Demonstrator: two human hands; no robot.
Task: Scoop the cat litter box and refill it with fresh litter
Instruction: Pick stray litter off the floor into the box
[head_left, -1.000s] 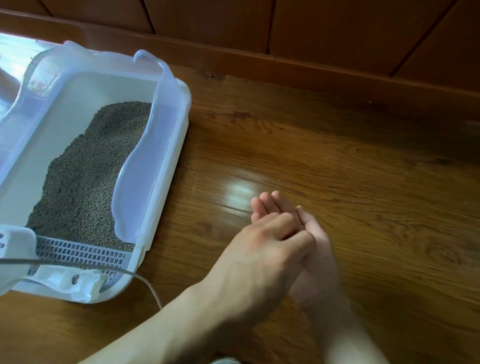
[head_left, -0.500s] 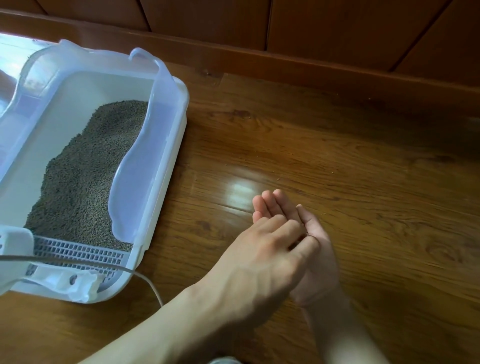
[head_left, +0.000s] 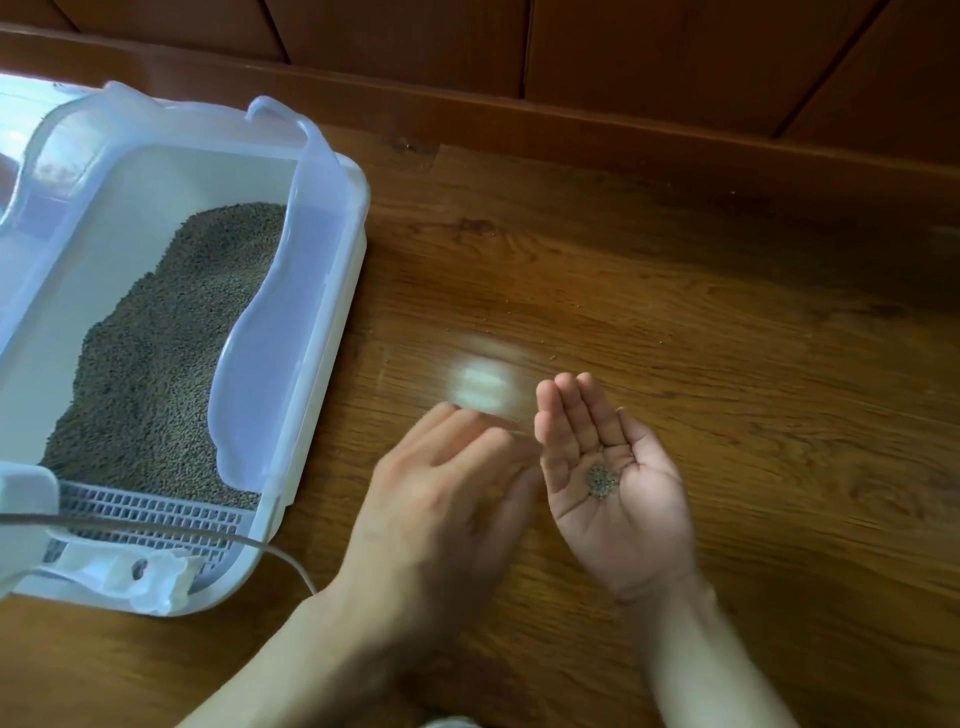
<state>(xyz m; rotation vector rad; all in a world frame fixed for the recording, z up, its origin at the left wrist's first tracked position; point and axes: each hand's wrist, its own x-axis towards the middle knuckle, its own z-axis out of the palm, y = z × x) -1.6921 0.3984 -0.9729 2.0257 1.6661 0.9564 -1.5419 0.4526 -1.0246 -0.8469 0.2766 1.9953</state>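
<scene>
The white litter box (head_left: 332, 291) with a translucent rim stands at the left on the wooden floor. Grey-brown litter (head_left: 156, 353) fills its middle, sloping down to a slotted grate (head_left: 150, 512) at the near end. My right hand (head_left: 608, 478) lies palm up, fingers straight, with a small pile of litter grains (head_left: 601, 480) in the palm. My left hand (head_left: 447, 499) hovers just left of it, back upward, fingers loosely extended and blurred, holding nothing.
A thin grey cord (head_left: 156, 530) crosses the near end of the box. A few stray grains (head_left: 519, 322) dot the floor beyond my hands. A wooden baseboard (head_left: 571, 119) and wall panels run along the back. Bare floor (head_left: 779, 364) stretches to the right.
My left hand has lifted off my right palm and swung left, uncovering the grains there. My right hand has stayed palm up in about the same place.
</scene>
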